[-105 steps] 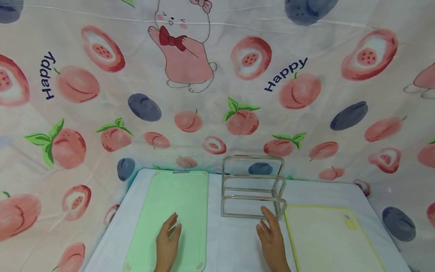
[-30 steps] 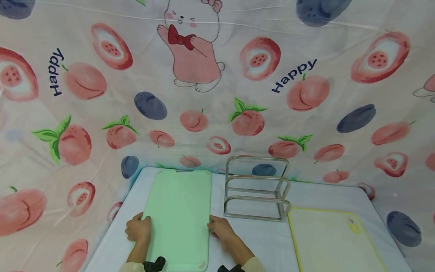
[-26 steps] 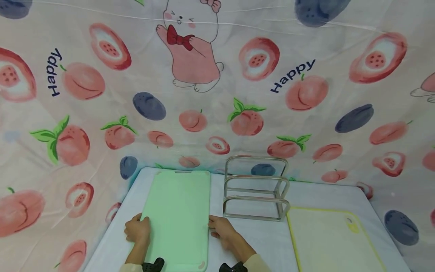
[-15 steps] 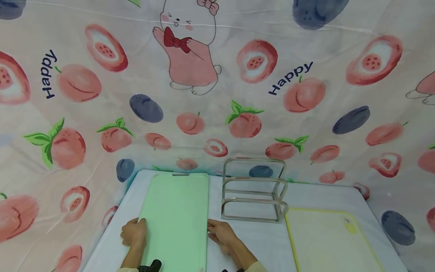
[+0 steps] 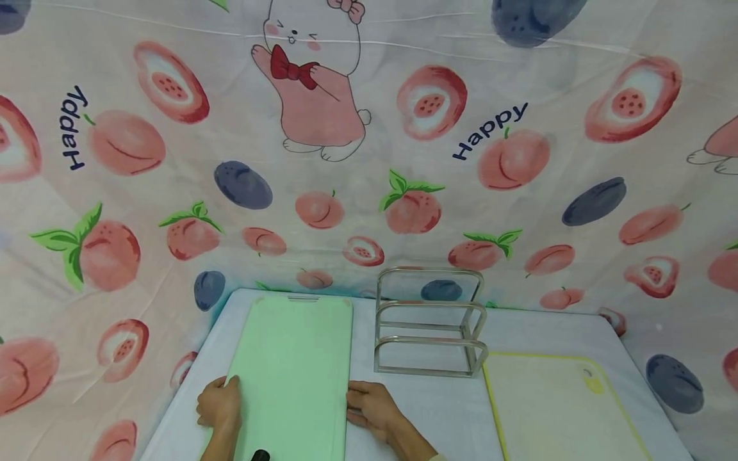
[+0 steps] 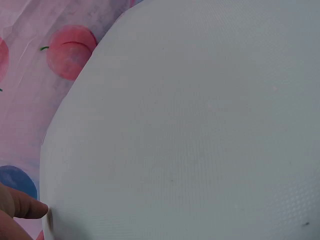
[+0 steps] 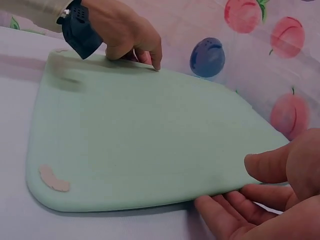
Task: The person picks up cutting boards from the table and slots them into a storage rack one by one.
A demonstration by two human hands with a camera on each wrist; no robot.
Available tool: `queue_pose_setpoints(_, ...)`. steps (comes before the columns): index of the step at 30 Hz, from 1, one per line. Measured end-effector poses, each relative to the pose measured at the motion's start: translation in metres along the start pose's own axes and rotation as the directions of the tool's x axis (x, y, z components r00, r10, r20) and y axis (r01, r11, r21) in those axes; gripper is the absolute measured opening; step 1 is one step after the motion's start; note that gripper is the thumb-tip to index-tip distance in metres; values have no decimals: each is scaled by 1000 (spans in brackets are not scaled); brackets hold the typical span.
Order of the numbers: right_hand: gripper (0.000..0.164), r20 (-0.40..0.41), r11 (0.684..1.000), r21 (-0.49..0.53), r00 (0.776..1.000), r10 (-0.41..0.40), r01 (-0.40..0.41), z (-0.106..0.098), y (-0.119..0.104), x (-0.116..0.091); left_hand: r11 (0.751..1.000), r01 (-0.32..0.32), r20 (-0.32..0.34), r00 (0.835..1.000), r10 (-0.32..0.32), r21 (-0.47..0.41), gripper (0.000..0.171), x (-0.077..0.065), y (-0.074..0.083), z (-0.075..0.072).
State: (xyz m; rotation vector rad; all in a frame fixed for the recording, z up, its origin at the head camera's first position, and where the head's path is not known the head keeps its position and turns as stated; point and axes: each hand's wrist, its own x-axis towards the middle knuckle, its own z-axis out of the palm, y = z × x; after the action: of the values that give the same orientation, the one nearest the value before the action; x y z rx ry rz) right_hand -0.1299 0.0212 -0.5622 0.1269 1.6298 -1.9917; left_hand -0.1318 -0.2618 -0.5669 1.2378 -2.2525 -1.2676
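A pale green cutting board (image 5: 294,371) lies lengthwise between the two hands in the head view. My left hand (image 5: 220,404) grips its left long edge, thumb at the rim; the fingers beyond the edge are partly hidden. In the left wrist view the board (image 6: 175,120) fills most of the picture, with a fingertip (image 6: 32,207) at its rim. My right hand (image 5: 373,410) holds the right long edge. The right wrist view shows the right thumb (image 7: 267,165) over the board and the other fingers below the edge. Both hands appear there, on opposite edges.
A metal three-bar rack (image 5: 429,339) stands right of the green board, near the back. Farther right lies a translucent board with a yellow rim (image 5: 497,410). A fruit-patterned curtain (image 5: 334,179) hangs behind the white-covered table (image 5: 536,330).
Both hands came down from apart, over the green board and near the rack, to grip the board's long edges. Lately hands and board have shifted toward the person; its near corners left the head view.
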Motion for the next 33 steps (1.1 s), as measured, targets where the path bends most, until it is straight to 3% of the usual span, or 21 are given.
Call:
queue_pose_setpoints(15,44,32,993,80,996,-87,84,2,-16,-3,971,-64,-97,994,42,-231,36,-2,18,-6)
queue_pose_setpoints(23,55,41,991,76,993,-113,110,8,-28,-11,934,-10,-22,1000,3,-357,43,0,27,-20)
queue_pose_setpoints(29,61,45,986,99,990,-136,131,9,-38,-16,908,-47,-5,999,50,-417,40,1,33,-25)
queue_pose_setpoints(33,62,42,984,107,988,-146,141,8,-45,-19,897,-34,-9,999,34,-440,37,1,33,-27)
